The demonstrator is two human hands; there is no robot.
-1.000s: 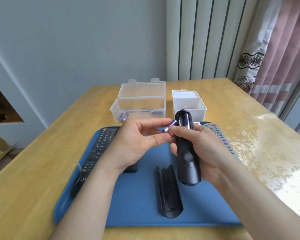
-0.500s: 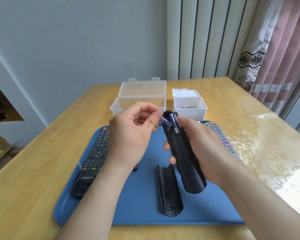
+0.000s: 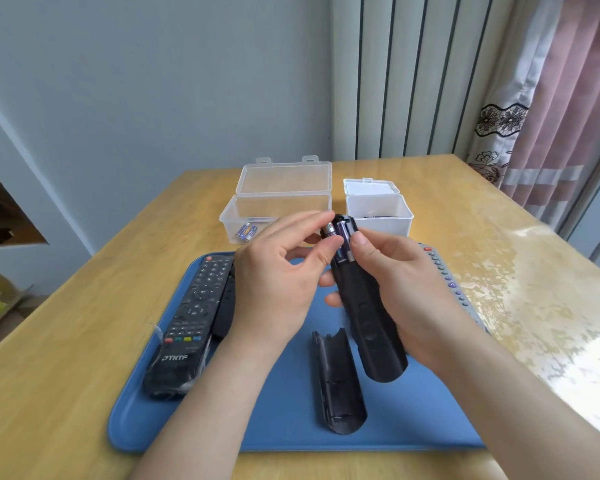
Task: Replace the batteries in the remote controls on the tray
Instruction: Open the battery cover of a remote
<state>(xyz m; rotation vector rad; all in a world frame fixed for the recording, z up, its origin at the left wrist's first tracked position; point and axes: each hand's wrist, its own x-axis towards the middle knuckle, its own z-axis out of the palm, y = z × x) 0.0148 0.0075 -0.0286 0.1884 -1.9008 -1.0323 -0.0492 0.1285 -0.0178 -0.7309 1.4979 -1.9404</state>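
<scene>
We see the blue tray (image 3: 187, 427) close to the near edge of the table (image 3: 66, 341). The middle of the tray is bare blue around the loose battery cover (image 3: 338, 382). A THTF remote (image 3: 187, 323) lies along the tray's left side and a grey remote (image 3: 454, 289) along its right edge, partly hidden by the wrist.

Both hands are up over the tray. Right hand (image 3: 406, 282) wraps the black remote (image 3: 371, 323), back side up and compartment open at the far end, thumb at the compartment rim. One purple battery (image 3: 343, 233) sits in the bay. Left hand (image 3: 274, 282) pinches a second battery (image 3: 329, 230) between thumb and forefinger at the bay's left slot. We can't tell if it is seated.

Beyond the tray are two boxes with lids open: a clear box (image 3: 257, 216) with spare batteries (image 3: 246, 232) and a white box (image 3: 378, 213). The tabletop is glossy wood, with a pale wall behind and a pink curtain (image 3: 551, 116) on the right.
</scene>
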